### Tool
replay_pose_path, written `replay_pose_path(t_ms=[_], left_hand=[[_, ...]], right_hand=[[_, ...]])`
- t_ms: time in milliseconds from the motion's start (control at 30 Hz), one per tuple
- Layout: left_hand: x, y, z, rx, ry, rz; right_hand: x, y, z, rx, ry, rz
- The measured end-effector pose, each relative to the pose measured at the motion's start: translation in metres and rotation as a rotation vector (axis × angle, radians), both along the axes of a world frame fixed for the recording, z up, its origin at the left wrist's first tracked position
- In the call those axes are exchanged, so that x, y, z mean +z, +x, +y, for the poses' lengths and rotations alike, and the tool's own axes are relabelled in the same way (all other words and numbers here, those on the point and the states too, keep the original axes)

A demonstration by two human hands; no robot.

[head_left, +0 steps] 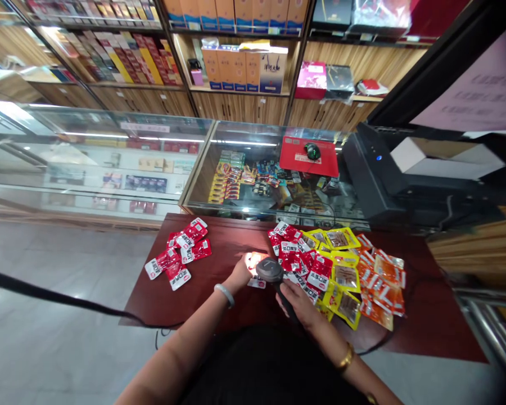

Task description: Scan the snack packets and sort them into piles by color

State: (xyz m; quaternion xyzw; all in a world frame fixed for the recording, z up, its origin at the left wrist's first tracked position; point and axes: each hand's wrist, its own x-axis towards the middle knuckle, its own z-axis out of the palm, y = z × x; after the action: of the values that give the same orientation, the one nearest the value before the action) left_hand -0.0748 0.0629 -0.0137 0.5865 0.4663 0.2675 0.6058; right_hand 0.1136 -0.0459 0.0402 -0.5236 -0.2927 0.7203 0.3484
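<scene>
While the right hand (297,304) wraps closed around the handle of one barcode scanner (270,270), the left hand (242,269) reaches forward, fingers pinched on one red packet (256,281) directly under the scanner head. Two packet piles lie on the table (231,236): a red pile (179,253) left of the hands, a mixed pile (341,270) right.

Pale bangle (225,294) on left wrist, gold bangle (346,358) on right, bare forearms

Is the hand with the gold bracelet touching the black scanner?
Touching. In the head view, the right hand wraps around the handle of the black scanner, fingers closed on it, with no gap showing.
</scene>
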Motion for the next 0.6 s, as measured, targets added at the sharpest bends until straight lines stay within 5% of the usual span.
replay_pose_path(t_ms=[200,367,467,600], left_hand=[[-0.020,0.019,0.001,0.215,-0.278,-0.047],[-0.008,0.046,0.017,-0.010,-0.473,-0.427],[-0.009,0.025,0.023,0.081,-0.388,-0.291],[-0.021,-0.045,0.010,0.403,-0.040,0.154]], right_hand=[[0.002,0.011,-0.006,-0.099,-0.077,-0.029],[0.002,0.018,-0.008,-0.042,-0.115,0.056],[0.001,0.019,-0.006,-0.021,-0.102,0.050],[-0.003,0.010,-0.001,0.034,-0.106,0.017]])
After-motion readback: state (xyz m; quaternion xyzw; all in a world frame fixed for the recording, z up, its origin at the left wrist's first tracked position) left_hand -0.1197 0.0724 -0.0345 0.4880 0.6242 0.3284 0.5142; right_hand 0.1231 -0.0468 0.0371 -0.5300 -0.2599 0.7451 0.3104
